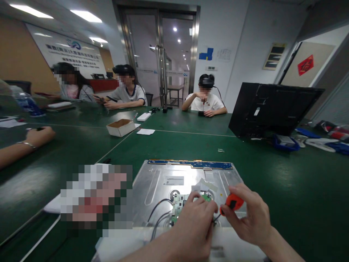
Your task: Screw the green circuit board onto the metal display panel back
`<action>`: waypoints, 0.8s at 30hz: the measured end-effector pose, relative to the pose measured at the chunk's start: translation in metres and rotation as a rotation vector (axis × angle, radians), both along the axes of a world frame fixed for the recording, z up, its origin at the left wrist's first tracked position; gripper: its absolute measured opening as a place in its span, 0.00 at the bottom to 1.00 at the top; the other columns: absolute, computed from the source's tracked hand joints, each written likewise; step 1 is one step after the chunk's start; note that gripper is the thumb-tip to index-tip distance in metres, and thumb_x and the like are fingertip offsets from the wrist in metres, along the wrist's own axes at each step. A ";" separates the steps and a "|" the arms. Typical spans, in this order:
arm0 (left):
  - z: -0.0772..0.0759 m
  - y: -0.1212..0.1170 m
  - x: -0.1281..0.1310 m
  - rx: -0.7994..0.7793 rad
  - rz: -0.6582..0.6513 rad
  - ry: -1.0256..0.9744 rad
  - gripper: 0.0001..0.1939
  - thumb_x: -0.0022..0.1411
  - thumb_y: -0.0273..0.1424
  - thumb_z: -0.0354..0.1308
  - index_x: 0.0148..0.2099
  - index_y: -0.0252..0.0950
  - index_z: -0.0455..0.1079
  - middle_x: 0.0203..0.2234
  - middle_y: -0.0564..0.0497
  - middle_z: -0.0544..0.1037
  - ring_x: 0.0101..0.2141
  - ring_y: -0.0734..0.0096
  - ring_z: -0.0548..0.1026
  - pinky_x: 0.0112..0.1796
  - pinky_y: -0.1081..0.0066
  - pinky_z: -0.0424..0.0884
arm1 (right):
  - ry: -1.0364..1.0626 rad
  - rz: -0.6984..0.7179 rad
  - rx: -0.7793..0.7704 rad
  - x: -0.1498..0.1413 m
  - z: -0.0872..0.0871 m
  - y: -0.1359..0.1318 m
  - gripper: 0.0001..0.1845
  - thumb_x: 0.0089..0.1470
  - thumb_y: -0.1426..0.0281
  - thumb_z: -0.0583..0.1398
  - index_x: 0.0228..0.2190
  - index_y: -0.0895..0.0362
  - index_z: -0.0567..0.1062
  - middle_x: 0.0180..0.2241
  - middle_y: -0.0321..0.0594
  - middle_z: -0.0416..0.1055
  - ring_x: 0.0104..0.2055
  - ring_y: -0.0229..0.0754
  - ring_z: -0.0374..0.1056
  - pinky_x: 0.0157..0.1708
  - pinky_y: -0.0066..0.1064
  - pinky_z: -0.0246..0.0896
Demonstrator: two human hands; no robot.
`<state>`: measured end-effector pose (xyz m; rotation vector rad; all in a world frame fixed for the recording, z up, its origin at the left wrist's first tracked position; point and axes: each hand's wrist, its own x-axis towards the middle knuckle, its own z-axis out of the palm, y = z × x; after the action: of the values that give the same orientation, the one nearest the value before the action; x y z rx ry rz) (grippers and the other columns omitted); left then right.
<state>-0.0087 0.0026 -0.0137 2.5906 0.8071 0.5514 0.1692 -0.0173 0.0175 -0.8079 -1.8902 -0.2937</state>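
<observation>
My right hand point(252, 214) grips the orange handle of a screwdriver point(235, 201) between thumb and fingers. The thin shaft slants down and left to the fingertips of my left hand point(191, 222). That hand is closed, its fingers bent over a green circuit board point(178, 203); whatever they pinch is hidden. The board sits on the metal back of a flat display panel point(155, 182), and dark cables point(157, 214) run from its left side. Along the panel's far edge lies a blue circuit strip point(174, 164). A pale sheet point(122, 243) covers the near part.
Left of the panel lies a blurred-out item point(95, 193) with a white cable point(40, 238). Farther off are an open small box point(121, 128) and a white power bank point(144, 116). A black monitor point(272, 109) stands at right. Several people sit around the green table point(191, 142).
</observation>
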 end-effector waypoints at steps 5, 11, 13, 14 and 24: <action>-0.001 0.000 0.000 0.000 0.004 -0.011 0.14 0.49 0.23 0.55 0.39 0.38 0.60 0.33 0.49 0.74 0.35 0.59 0.71 0.50 0.56 0.56 | -0.029 0.002 -0.008 0.001 0.004 -0.002 0.23 0.56 0.73 0.56 0.54 0.56 0.63 0.29 0.38 0.73 0.28 0.42 0.72 0.23 0.30 0.66; 0.000 0.001 0.001 0.004 0.007 0.019 0.14 0.48 0.23 0.55 0.39 0.38 0.60 0.33 0.48 0.74 0.35 0.59 0.72 0.49 0.57 0.57 | -0.036 -0.009 -0.065 0.002 0.005 -0.006 0.26 0.55 0.76 0.53 0.56 0.58 0.62 0.38 0.45 0.76 0.33 0.42 0.74 0.25 0.30 0.67; 0.000 0.001 0.001 0.001 0.007 0.023 0.14 0.49 0.23 0.55 0.39 0.38 0.60 0.33 0.48 0.74 0.35 0.59 0.72 0.49 0.56 0.57 | -0.025 -0.030 -0.026 0.001 0.003 -0.004 0.25 0.55 0.76 0.55 0.55 0.56 0.63 0.33 0.41 0.76 0.30 0.42 0.73 0.23 0.30 0.66; 0.000 0.001 0.000 0.000 0.006 0.020 0.13 0.49 0.24 0.55 0.39 0.38 0.60 0.33 0.48 0.75 0.36 0.59 0.72 0.50 0.56 0.56 | -0.021 -0.039 -0.005 0.000 0.002 -0.003 0.25 0.55 0.75 0.56 0.55 0.55 0.63 0.30 0.39 0.75 0.29 0.42 0.72 0.22 0.30 0.65; 0.001 -0.001 0.000 0.003 0.008 0.003 0.16 0.47 0.23 0.54 0.41 0.38 0.61 0.33 0.48 0.75 0.35 0.60 0.71 0.49 0.56 0.57 | -0.054 0.038 -0.075 0.002 0.010 -0.005 0.26 0.55 0.75 0.52 0.56 0.59 0.62 0.39 0.46 0.76 0.34 0.43 0.74 0.27 0.31 0.68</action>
<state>-0.0086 0.0020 -0.0129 2.5920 0.8184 0.5519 0.1710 -0.0220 0.0274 -0.8208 -1.9747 -0.2241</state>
